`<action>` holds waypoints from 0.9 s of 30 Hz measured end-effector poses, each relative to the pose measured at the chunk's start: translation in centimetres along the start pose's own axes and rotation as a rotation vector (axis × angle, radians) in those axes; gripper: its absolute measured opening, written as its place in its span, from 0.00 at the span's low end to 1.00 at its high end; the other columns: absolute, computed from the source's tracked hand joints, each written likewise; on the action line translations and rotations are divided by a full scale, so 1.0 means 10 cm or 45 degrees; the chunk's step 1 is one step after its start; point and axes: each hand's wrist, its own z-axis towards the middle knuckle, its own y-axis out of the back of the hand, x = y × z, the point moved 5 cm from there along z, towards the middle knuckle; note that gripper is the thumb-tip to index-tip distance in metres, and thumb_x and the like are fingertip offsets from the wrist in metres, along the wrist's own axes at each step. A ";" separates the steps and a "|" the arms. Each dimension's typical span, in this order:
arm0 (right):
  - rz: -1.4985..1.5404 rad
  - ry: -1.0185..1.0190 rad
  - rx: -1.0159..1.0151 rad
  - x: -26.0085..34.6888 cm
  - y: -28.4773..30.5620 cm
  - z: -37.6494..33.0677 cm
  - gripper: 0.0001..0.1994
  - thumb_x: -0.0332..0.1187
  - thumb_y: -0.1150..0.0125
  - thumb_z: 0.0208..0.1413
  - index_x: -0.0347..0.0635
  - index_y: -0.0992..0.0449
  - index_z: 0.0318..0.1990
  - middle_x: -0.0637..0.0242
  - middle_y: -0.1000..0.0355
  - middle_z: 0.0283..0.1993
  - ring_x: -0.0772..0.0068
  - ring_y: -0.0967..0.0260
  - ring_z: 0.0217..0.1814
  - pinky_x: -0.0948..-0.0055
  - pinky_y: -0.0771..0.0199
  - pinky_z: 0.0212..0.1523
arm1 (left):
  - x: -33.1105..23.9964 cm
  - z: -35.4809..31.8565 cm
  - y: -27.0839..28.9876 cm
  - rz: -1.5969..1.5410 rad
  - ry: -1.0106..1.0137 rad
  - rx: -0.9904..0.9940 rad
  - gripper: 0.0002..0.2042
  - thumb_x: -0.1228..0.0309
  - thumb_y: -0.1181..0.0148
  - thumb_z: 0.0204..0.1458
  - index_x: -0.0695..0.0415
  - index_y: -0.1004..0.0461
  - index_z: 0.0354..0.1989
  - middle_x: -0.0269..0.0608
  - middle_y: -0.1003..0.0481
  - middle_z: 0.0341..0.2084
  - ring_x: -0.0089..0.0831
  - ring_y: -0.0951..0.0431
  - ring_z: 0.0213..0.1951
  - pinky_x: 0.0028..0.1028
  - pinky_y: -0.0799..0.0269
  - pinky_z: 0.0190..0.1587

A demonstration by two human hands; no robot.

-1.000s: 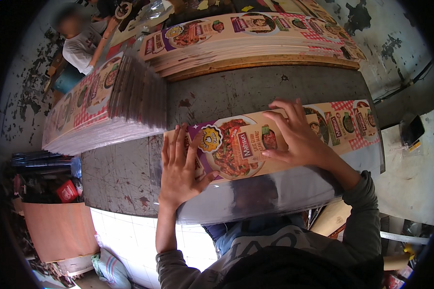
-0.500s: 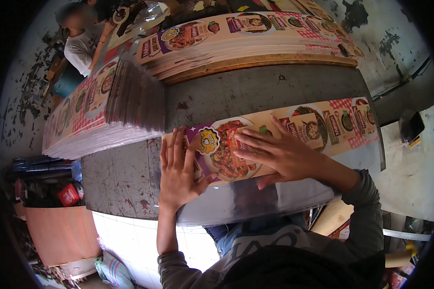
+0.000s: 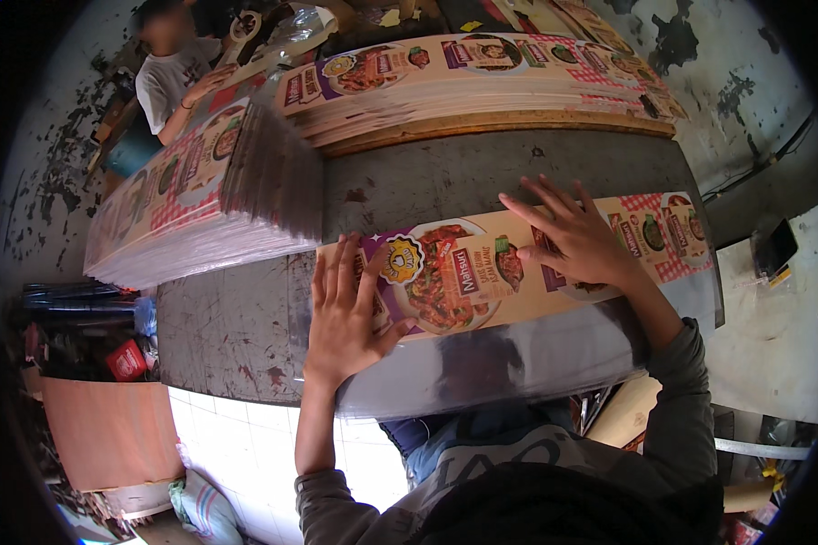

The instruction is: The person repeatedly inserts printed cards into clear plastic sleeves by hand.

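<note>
1. I see the left hand (image 3: 344,318) flat, fingers spread, on the printed strip (image 3: 468,272), apparently steadying its end.
2. My right hand (image 3: 580,243) is splayed over that strip, perhaps to flatten it; contact I can't confirm. Clear plastic (image 3: 554,350) lies below the palms.
3. Ahead-left of the left fingertips, a tall stack (image 3: 200,186) limits reach; a long stack (image 3: 427,95) sits beyond both hands.

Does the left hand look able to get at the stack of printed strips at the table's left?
Probably yes. The left hand, spread on the left end of the loose strip, is close to the corner of the stack, and nothing visible stands between them.
</note>
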 end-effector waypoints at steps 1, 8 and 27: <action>-0.003 0.004 -0.009 0.00 0.01 0.00 0.32 0.57 0.54 0.53 0.57 0.49 0.64 0.56 0.47 0.63 0.57 0.50 0.65 0.40 0.54 0.59 | 0.00 -0.01 0.02 -0.004 0.000 -0.007 0.40 0.48 0.38 0.38 0.52 0.44 0.60 0.59 0.46 0.58 0.52 0.49 0.62 0.49 0.60 0.62; 0.478 0.078 0.105 -0.52 0.21 -0.17 0.30 0.47 0.42 0.51 0.43 0.39 0.58 0.55 0.38 0.56 0.57 0.37 0.54 0.62 0.40 0.54 | 0.02 -0.03 0.02 0.001 -0.001 -0.058 0.39 0.49 0.39 0.38 0.53 0.44 0.60 0.59 0.45 0.57 0.51 0.47 0.61 0.48 0.60 0.63; -1.411 -1.526 -0.058 -3.81 0.15 -3.31 0.23 0.34 0.52 0.52 0.48 0.40 0.57 0.61 0.52 0.66 0.59 0.39 0.54 0.63 0.28 0.44 | 0.05 -0.03 0.03 -0.042 -0.028 -0.041 0.35 0.51 0.39 0.39 0.52 0.38 0.57 0.57 0.46 0.58 0.51 0.48 0.62 0.49 0.57 0.62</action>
